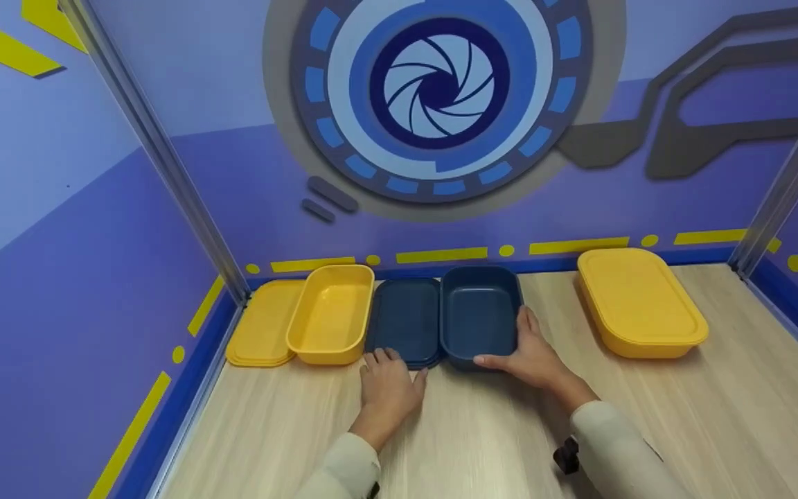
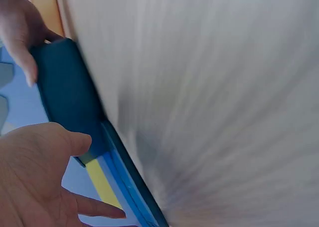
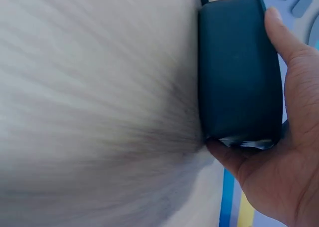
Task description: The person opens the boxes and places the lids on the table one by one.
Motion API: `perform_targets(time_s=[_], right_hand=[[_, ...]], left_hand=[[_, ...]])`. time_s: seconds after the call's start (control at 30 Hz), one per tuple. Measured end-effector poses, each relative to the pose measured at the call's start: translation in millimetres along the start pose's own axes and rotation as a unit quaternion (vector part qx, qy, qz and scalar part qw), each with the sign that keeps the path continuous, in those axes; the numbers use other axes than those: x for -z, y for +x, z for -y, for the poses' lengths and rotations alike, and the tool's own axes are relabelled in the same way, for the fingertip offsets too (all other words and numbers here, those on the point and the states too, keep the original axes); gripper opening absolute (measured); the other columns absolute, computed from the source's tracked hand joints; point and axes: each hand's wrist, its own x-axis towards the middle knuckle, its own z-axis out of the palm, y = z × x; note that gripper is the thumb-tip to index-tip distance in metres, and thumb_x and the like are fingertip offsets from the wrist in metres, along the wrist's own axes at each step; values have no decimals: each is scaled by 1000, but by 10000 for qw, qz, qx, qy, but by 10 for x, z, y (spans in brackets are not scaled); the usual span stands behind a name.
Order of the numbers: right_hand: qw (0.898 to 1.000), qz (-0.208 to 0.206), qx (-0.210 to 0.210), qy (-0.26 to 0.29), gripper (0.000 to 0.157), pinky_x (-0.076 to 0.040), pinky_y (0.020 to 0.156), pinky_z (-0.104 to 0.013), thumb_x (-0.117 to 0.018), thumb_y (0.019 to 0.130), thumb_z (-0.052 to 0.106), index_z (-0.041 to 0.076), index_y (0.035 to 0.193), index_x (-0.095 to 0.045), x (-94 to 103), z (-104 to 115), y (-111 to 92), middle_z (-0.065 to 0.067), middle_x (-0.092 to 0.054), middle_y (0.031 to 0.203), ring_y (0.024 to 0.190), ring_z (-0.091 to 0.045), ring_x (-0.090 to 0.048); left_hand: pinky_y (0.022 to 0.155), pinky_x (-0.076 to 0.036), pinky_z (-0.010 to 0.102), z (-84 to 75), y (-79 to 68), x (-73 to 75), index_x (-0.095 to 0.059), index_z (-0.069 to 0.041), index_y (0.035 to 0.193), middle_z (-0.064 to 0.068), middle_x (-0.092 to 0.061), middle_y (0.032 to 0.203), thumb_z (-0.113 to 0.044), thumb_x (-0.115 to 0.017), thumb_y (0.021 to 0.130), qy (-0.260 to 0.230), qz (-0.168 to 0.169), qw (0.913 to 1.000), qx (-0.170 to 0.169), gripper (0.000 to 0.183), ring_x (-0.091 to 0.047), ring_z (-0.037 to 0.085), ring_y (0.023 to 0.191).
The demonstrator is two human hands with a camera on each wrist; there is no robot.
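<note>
A dark blue food container (image 1: 481, 319) stands without its cover, its inside facing up, in the middle of the row in the head view. My right hand (image 1: 539, 357) grips its front right corner, thumb across the front wall and fingers along the right side. Just left of the container lies a flat dark blue lid (image 1: 407, 319). The fingertips of my left hand (image 1: 391, 388) rest at that lid's front edge. In the left wrist view the left fingers (image 2: 99, 207) are spread beside the lid. The right wrist view shows the container's outer wall (image 3: 239, 67) against the right hand.
Left of the blue lid stands an uncovered yellow container (image 1: 333, 315), with a yellow lid (image 1: 264, 326) beside it. A yellow container with its lid on (image 1: 641, 301) sits apart at the right. A printed back wall (image 1: 433, 229) rises behind the wooden table (image 1: 461, 443).
</note>
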Motion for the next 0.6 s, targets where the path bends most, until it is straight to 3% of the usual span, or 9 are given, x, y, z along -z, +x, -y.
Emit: perform_targets(time_s=[0.2,0.37,0.47,0.6], right_hand=[[9998,-80,197,38,148,-24,128,-69,-81,79,74,9,171,15,-35,-50,3,-21,9,181,164,-50,-20],[9985,31,433,338,141,-17,131,-67,-80,86,67,15,169,21,8,-114,-108,-18,13,181,167,-46,-12],[9990,105,406,143,130,-14,132,-66,-69,94,69,12,170,19,118,-161,-201,-19,12,181,168,-47,-7],[9990,-171,354,-210,114,-15,132,-67,-51,100,76,9,172,5,359,-277,-305,-22,-1,181,167,-48,-12]], left_hand=[[109,-52,57,17,-71,-53,-57,12,145,34,-60,141,-46,-76,97,-932,286,9948,-294,77,-58,49,131],[110,-51,58,32,-83,-73,-63,10,139,34,-62,139,-40,-75,99,-1406,-94,9889,-480,65,-60,49,130],[111,-51,57,17,-87,-47,-66,7,137,31,-65,137,-39,-73,100,-1511,-239,9866,-559,60,-62,48,128],[115,-48,58,-16,-114,-7,-68,3,137,29,-66,139,-42,-71,101,-1590,-109,9857,-545,57,-62,47,132]])
